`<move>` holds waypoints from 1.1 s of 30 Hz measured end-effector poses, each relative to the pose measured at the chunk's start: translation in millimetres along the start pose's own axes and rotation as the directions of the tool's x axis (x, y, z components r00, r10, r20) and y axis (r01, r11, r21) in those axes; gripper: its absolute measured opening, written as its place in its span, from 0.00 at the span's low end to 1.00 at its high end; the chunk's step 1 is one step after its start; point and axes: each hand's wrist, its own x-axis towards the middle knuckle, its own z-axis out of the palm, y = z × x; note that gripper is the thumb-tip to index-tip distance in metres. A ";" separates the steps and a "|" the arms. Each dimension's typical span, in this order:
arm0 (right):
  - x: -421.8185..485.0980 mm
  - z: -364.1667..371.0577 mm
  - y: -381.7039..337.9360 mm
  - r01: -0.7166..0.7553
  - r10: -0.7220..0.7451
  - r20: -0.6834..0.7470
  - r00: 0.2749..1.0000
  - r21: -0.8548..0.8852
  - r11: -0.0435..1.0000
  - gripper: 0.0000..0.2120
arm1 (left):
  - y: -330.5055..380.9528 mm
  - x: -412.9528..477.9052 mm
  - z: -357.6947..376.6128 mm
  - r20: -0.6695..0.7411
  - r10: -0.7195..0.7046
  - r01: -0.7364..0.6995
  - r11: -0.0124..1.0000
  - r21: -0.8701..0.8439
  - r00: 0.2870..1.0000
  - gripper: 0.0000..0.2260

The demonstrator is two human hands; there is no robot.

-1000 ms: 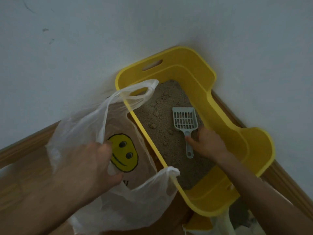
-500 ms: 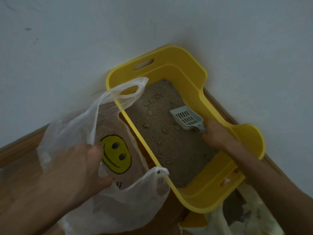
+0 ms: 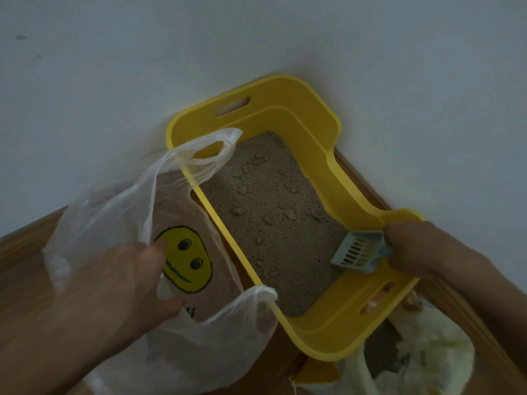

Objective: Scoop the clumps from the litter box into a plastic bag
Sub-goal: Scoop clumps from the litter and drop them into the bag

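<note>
Wooden floor, pale wall; left grip holds bag, right grip holds scoop.

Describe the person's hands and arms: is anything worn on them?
Nothing worn shows. The left hand and right hand are bare: no gloves, rings or watch. The left forearm and right forearm are bare too up to the frame edge, with no sleeve in view.
</note>
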 end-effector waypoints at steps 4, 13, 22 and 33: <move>14.1 4.9 -12.5 0.010 -0.009 0.007 1.000 -0.023 1.000 0.13 | 0.0 0.8 3.8 -0.015 -0.002 0.002 1.000 0.005 1.000 0.29; 35.4 34.1 -17.4 0.026 0.025 -0.131 0.991 0.381 0.924 0.08 | -6.9 -3.0 3.9 0.018 -0.018 0.019 0.998 -0.065 1.000 0.28; 51.6 47.7 -45.8 0.121 0.043 -0.205 0.978 0.722 0.681 0.09 | -3.5 -3.8 -3.8 0.004 -0.015 0.015 0.997 -0.069 1.000 0.29; 86.0 35.1 -85.0 0.202 0.039 -0.272 0.961 0.796 0.570 0.11 | -5.5 -3.4 -0.5 -0.027 -0.021 0.018 0.996 -0.092 0.999 0.29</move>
